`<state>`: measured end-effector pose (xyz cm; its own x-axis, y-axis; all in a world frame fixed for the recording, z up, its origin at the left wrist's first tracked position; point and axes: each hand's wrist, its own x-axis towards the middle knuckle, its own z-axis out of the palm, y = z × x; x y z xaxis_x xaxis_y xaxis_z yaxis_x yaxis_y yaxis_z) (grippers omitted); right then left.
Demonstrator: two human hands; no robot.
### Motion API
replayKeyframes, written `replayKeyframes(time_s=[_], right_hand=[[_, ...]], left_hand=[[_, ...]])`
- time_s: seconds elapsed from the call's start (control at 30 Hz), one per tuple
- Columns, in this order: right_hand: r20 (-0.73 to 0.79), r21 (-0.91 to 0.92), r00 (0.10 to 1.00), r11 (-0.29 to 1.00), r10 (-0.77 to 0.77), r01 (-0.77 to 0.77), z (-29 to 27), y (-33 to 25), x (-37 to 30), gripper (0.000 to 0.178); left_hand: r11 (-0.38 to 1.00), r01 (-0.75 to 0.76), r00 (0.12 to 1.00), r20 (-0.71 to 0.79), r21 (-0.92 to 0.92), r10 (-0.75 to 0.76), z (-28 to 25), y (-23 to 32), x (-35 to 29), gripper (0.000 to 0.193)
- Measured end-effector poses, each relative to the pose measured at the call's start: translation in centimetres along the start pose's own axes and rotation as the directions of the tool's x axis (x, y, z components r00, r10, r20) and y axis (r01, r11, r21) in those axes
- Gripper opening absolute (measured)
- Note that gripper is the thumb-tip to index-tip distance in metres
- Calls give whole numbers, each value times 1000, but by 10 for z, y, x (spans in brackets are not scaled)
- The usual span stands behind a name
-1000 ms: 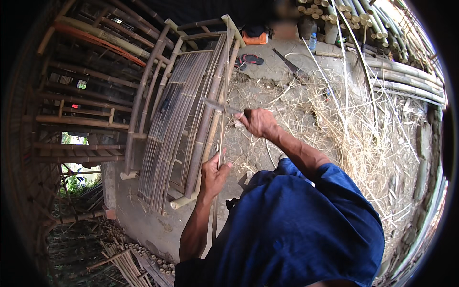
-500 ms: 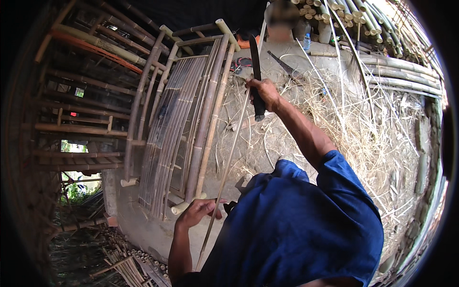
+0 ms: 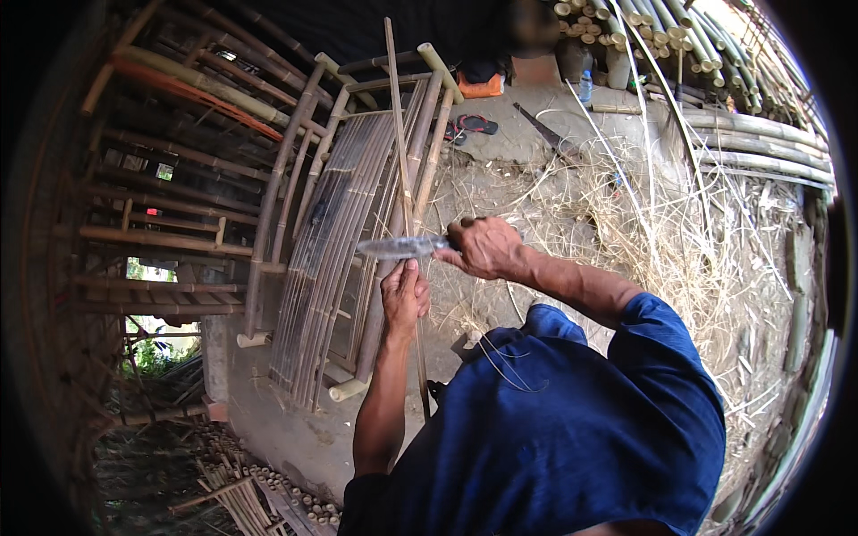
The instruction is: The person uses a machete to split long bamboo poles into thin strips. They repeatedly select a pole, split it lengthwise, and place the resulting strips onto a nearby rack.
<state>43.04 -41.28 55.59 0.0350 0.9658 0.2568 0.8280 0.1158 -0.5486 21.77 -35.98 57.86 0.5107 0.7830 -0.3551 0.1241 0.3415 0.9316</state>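
My right hand (image 3: pixel 485 248) is closed round the handle of a large knife (image 3: pixel 393 247), whose blade points left and is smeared by motion. The blade lies across a long thin bamboo strip (image 3: pixel 401 134), just beyond my left hand (image 3: pixel 405 295). That hand is closed on the strip, fingers wrapped and thumb pointing away from me. From there the strip runs far past the blade and back down beside my body. A few thin shavings (image 3: pixel 511 364) curl over my dark blue shirt.
A bamboo bench (image 3: pixel 344 205) with a slatted top stands at the left. Pale shavings (image 3: pixel 661 241) litter the floor at the right. Farther off lie a saw (image 3: pixel 545 129), sandals (image 3: pixel 476 124) and a water bottle (image 3: pixel 585 87). Bamboo poles (image 3: pixel 661 22) are stacked at the far right.
The knife has swung from upright to pointing left, with my right hand coming nearer. My left hand has moved forward and closed on the strip, which now reaches farther ahead.
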Motion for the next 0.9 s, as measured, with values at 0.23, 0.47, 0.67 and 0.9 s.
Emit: replayKeyframes(time_s=[0.23, 0.47, 0.67, 0.9], right_hand=[[110, -55, 966, 972, 232, -227, -9, 32, 27, 72], [110, -27, 959, 965, 261, -260, -9, 39, 30, 77], [90, 35, 995, 999, -40, 37, 1, -12, 16, 72], [130, 13, 966, 974, 223, -226, -4, 29, 70, 77]], left_hand=[[989, -14, 1000, -11, 148, 16, 2, 5, -50, 37], [967, -44, 999, -15, 253, 49, 2, 3, -68, 36], [910, -112, 990, -39, 400, 139, -13, 5, -64, 37], [893, -85, 989, -74, 441, 131, -34, 14, -101, 37]])
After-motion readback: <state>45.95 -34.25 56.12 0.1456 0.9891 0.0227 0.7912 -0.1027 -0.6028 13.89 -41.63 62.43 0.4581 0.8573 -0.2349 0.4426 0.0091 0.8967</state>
